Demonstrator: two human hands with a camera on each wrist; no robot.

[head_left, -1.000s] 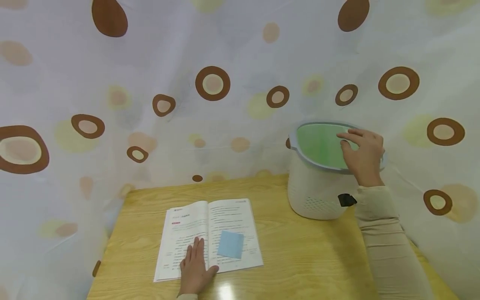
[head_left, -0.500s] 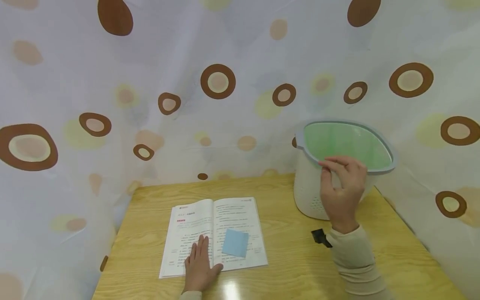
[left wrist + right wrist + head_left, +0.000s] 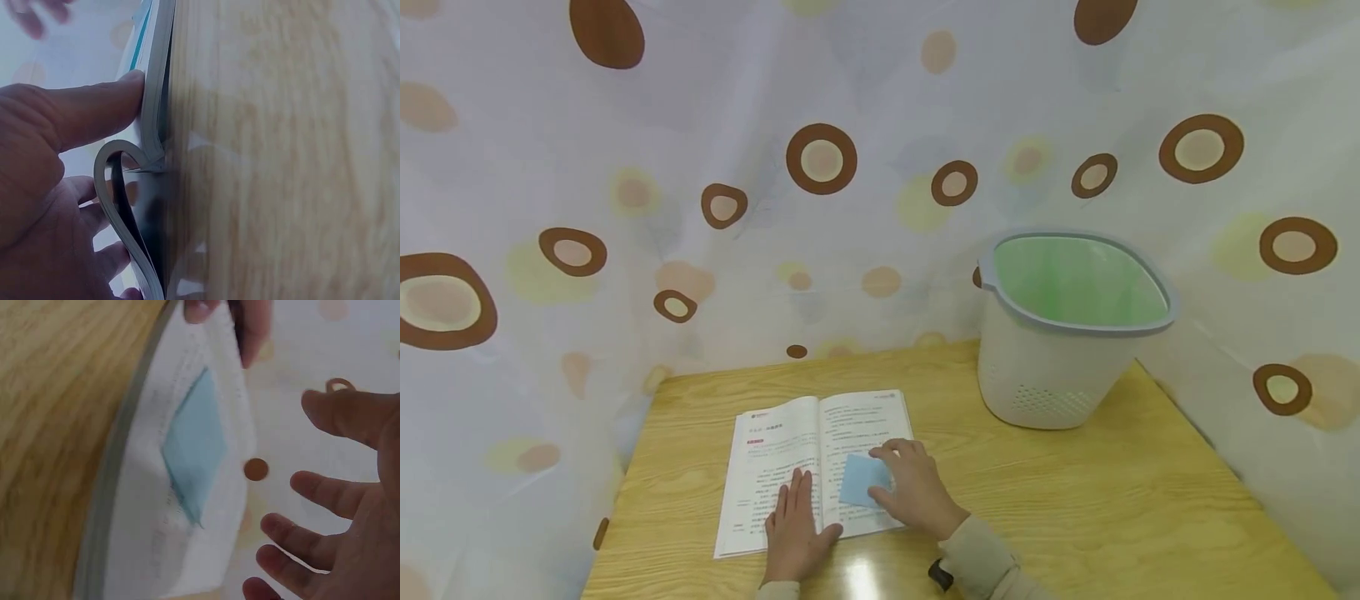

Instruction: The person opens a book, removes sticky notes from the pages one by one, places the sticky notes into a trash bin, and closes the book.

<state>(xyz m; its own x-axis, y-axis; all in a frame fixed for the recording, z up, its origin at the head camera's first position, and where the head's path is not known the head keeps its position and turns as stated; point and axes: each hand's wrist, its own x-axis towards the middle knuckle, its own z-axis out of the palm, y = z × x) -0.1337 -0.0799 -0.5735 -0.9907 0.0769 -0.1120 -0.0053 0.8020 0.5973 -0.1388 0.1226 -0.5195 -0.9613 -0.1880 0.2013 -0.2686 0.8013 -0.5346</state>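
An open book [image 3: 775, 450] lies on the table, with a light blue sticky note [image 3: 857, 481] on its right-hand page. My left hand [image 3: 793, 537] rests on the lower left page, fingers straight, thumb near the gutter. In the left wrist view, that thumb touches the book's lower edge [image 3: 150, 94] and the pages bow up beside it. My right hand [image 3: 917, 487] hovers over the right page, thumb and fingers spread apart around the sticky note. The right wrist view shows a gap between these fingers [image 3: 315, 540] and the note [image 3: 197, 447].
A tall white basket [image 3: 1037, 375] with a blue-grey rim and green inside stands at the back right of the wooden table [image 3: 1075, 517]. A patterned curtain [image 3: 880, 208] hangs behind and along the sides.
My right hand has come from the basket, leftward and down to the sticky note. Its thumb and fingertips, close together half a second ago, are now spread. The left hand stays on the book.
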